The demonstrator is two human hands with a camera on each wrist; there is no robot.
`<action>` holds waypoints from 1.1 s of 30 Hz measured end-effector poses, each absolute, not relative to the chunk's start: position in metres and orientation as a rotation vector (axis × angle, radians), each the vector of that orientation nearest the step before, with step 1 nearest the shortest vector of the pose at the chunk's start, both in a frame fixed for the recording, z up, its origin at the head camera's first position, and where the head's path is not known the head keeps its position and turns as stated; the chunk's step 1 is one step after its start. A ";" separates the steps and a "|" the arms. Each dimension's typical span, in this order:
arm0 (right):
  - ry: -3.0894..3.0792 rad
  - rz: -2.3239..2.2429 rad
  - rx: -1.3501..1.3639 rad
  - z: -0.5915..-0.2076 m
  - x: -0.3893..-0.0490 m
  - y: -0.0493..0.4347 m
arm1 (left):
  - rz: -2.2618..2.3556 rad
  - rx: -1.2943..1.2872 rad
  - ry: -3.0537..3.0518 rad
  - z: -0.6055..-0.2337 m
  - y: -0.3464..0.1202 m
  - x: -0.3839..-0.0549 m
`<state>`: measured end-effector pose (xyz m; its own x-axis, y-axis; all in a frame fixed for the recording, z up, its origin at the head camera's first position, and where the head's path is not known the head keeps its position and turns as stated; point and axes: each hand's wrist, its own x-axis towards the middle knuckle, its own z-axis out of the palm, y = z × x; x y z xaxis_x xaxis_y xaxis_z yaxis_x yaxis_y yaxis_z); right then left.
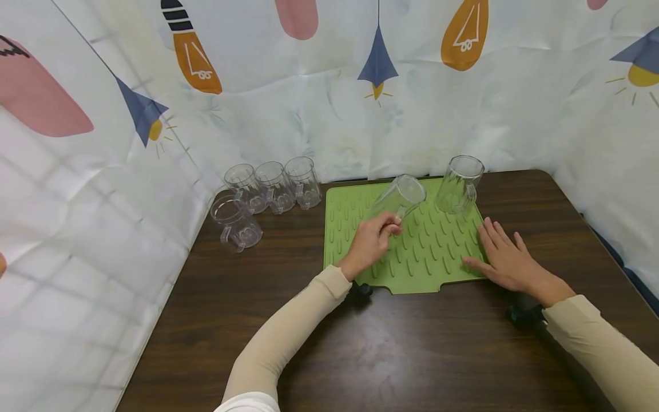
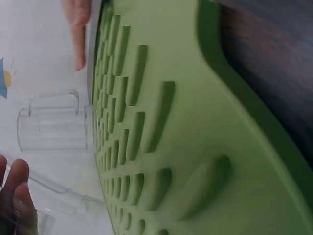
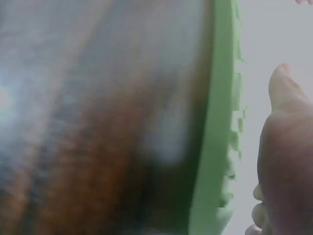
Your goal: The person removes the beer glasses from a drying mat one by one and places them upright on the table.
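Observation:
My left hand [image 1: 372, 239] grips a clear glass mug [image 1: 400, 193] by its handle, fingers curled. The mug is tilted over the left half of a green ridged mat [image 1: 412, 263]. In the left wrist view, curled fingers [image 2: 22, 200] show at the lower left, with the see-through mug [image 2: 63, 198] beside them. A second glass mug [image 1: 458, 186] stands at the mat's back right corner. My right hand [image 1: 507, 260] is at the mat's right edge, fingers straight and spread. The right wrist view shows its thumb [image 3: 283, 90] extended beside the mat's edge [image 3: 215, 122].
At the back left of the dark wooden table [image 1: 226, 320] are several more glass mugs: three in a row, including an end mug [image 1: 304, 183], and one mug [image 1: 237, 223] in front. A printed white curtain [image 1: 329, 97] hangs behind the table and along its sides.

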<state>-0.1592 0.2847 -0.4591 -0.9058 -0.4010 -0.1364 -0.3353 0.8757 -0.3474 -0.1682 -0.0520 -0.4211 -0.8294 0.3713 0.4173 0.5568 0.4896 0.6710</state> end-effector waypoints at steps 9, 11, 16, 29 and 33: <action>3.037 -0.554 -0.641 -0.452 -0.160 0.285 | -0.990 -0.827 -2.519 -0.415 -0.053 -0.158; 3.103 -0.609 -0.654 -0.451 -0.160 0.284 | -0.940 -0.820 -2.517 -0.414 -0.054 -0.157; 3.165 -0.882 -0.597 -0.446 -0.160 0.279 | -0.834 -0.804 -2.513 -0.413 -0.058 -0.154; 3.194 -1.381 -0.620 -0.423 -0.157 0.253 | -0.625 -0.835 -2.379 -0.411 -0.071 -0.151; 3.182 -1.449 -0.710 -0.419 -0.158 0.245 | -0.550 -0.852 -2.354 -0.412 -0.071 -0.151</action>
